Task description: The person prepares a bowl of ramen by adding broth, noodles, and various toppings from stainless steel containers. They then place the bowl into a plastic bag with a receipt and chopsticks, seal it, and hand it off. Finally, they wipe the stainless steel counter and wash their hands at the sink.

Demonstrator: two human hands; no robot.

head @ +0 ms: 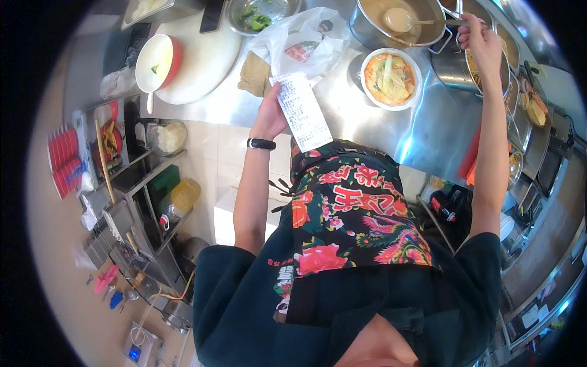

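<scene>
Between the thumb and fingers of my left hand is a long paper receipt covered in print. My right hand grips the handle of a ladle, whose bowl sits in the pale brown broth of a steel stockpot. Below that pot, a white round bowl holds reddish soup topped with pale cabbage-like leaves. A white plastic bag with red print lies crumpled beyond the receipt. Partly under the bag is a folded brown cloth.
A red-and-white handled pan rests on a round white cutting board, near a phone. A steel bowl contains green leaves. Another steel pot stands below my right hand. A metal shelf rack is at left.
</scene>
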